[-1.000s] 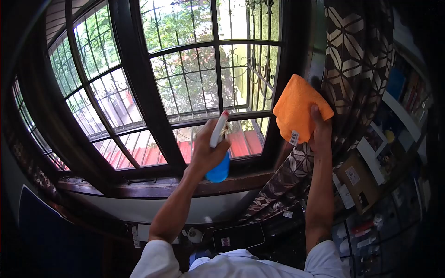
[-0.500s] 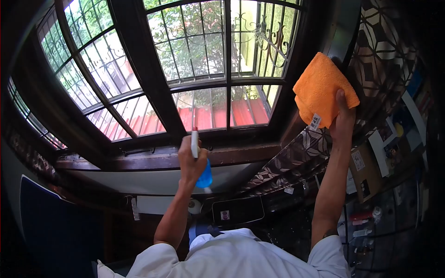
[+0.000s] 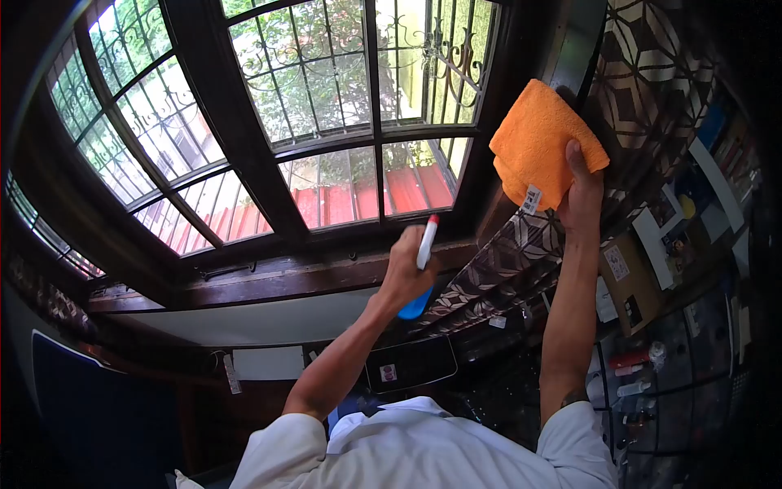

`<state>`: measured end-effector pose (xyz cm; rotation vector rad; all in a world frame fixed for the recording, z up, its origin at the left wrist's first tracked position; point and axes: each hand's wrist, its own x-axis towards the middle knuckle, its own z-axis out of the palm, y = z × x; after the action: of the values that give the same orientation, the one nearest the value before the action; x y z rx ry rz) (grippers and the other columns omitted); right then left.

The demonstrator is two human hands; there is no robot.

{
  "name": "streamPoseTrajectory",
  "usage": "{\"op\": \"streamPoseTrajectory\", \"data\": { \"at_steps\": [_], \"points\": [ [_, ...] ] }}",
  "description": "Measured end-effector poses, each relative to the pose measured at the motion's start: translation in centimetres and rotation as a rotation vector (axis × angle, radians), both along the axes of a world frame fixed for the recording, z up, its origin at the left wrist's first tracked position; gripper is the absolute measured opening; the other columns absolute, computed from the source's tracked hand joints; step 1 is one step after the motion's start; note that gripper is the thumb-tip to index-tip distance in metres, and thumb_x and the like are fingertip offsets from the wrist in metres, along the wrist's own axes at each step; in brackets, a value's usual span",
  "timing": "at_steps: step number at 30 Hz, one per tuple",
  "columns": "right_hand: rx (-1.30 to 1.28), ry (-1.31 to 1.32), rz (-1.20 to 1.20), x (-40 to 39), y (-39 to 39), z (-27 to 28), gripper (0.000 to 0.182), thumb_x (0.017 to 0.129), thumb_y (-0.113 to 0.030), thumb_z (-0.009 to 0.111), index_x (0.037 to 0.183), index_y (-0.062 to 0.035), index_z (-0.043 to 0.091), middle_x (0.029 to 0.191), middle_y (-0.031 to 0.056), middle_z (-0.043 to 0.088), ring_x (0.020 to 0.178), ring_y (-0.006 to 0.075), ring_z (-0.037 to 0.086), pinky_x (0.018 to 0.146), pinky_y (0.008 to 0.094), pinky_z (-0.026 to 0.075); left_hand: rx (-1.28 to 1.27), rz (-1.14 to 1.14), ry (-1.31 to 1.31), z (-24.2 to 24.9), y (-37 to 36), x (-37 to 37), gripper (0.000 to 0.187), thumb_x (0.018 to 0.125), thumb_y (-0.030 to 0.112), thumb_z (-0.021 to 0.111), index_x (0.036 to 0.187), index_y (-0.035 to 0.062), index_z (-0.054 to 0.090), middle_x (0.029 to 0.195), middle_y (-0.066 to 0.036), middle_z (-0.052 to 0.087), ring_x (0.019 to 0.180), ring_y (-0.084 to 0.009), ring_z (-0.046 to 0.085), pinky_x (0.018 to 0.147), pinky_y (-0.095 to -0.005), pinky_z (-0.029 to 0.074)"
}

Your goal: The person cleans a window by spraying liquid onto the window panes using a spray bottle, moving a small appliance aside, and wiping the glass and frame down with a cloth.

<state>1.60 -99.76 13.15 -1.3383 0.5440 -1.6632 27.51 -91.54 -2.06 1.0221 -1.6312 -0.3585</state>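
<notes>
My left hand (image 3: 405, 273) grips a spray bottle (image 3: 422, 267) with a white head, red nozzle tip and blue body, held just in front of the wooden window sill (image 3: 269, 281). My right hand (image 3: 580, 191) is raised and holds a folded orange cloth (image 3: 542, 151) with a small white tag against the right side of the dark window frame (image 3: 489, 122). The barred window panes (image 3: 334, 130) fill the space above and left of both hands.
A patterned brown curtain (image 3: 643, 90) hangs right of the cloth and drapes down below the sill. Shelves with boxes and papers (image 3: 652, 269) stand at the right. A dark device (image 3: 411, 364) lies below the sill near my chest.
My left hand moved the spray bottle right and slightly up, tilting it toward the sill's right end. My right hand with the cloth shifted a little left along the frame.
</notes>
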Motion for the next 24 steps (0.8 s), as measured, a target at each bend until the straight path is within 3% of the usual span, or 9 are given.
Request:
{"op": "streamPoseTrajectory", "data": {
  "at_steps": [5,10,12,13,17,19,23,24],
  "points": [
    [-0.022,-0.002,-0.047,-0.1,0.9,0.1,0.055,0.094,-0.035,0.069,0.132,-0.001,0.051,0.121,0.0082,0.061,0.115,0.0206,0.061,0.096,0.0379,0.052,0.081,0.199,0.041,1.2,0.3,2.5,0.032,0.074,-0.003,0.062,0.105,0.0003,0.057,0.085,-0.013,0.056,0.074,-0.0221,0.057,0.069,-0.0335,0.048],
    [0.0,0.002,-0.06,-0.1,0.7,-0.5,0.058,0.093,-0.035,0.071,0.135,-0.0012,0.05,0.126,0.0089,0.06,0.116,0.0211,0.06,0.098,0.0377,0.051,0.157,0.153,-0.036,-3.7,6.0,5.8,0.039,0.075,-0.003,0.06,0.113,0.0001,0.058,0.092,-0.013,0.058,0.079,-0.0213,0.059,0.073,-0.0312,0.048],
    [0.023,-0.022,-0.059,0.2,0.2,-0.9,0.058,0.092,-0.034,0.071,0.135,-0.001,0.05,0.127,0.0093,0.06,0.117,0.0213,0.06,0.099,0.0377,0.051,0.149,0.237,0.056,-5.1,7.8,6.7,0.035,0.073,-0.002,0.06,0.108,-0.0001,0.057,0.09,-0.017,0.056,0.077,-0.0322,0.059,0.072,-0.0409,0.049],
    [0.052,-0.037,-0.077,0.5,0.1,-1.1,0.058,0.092,-0.034,0.071,0.136,-0.0009,0.05,0.127,0.0096,0.059,0.117,0.0215,0.059,0.099,0.0378,0.05,0.153,0.26,0.058,-5.4,7.8,7.5,0.035,0.073,-0.002,0.06,0.108,-0.0001,0.057,0.09,-0.017,0.056,0.077,-0.0322,0.059,0.072,-0.0409,0.049],
    [0.091,-0.098,-0.034,2.5,-0.4,-1.9,0.056,0.094,-0.03,0.07,0.137,-0.0004,0.049,0.128,0.0103,0.059,0.119,0.023,0.059,0.101,0.0396,0.049,0.204,0.394,0.1,-3.6,7.0,10.1,0.035,0.073,-0.004,0.059,0.107,-0.0003,0.057,0.087,-0.014,0.058,0.076,-0.0281,0.061,0.07,-0.0378,0.05],
    [0.087,-0.091,0.007,2.9,-1.1,-2.6,0.056,0.094,-0.028,0.069,0.137,-0.0004,0.048,0.129,0.0107,0.059,0.12,0.0234,0.058,0.102,0.0395,0.049,0.118,0.36,0.052,-2.6,6.6,11.4,0.034,0.075,-0.005,0.06,0.109,0.0019,0.058,0.09,-0.01,0.059,0.079,-0.0184,0.06,0.073,-0.032,0.049],
    [0.084,-0.074,-0.03,3.3,-1.5,-3.9,0.056,0.095,-0.03,0.067,0.139,-0.0017,0.047,0.133,0.0111,0.057,0.121,0.0238,0.058,0.104,0.0383,0.046,0.126,0.46,0.151,-2.7,9.1,13.5,0.033,0.078,-0.004,0.06,0.111,0.0007,0.059,0.094,-0.009,0.06,0.082,-0.0168,0.06,0.074,-0.032,0.05],
    [0.1,-0.036,-0.054,3.2,-1.3,-3.9,0.057,0.095,-0.032,0.067,0.139,-0.0019,0.047,0.133,0.0115,0.057,0.121,0.0242,0.058,0.104,0.0388,0.047,0.025,0.54,0.076,-2.9,9.7,15.0,0.033,0.079,-0.004,0.06,0.112,-0.0001,0.06,0.095,-0.008,0.06,0.083,-0.0141,0.059,0.073,-0.0295,0.049]
  ]
}}
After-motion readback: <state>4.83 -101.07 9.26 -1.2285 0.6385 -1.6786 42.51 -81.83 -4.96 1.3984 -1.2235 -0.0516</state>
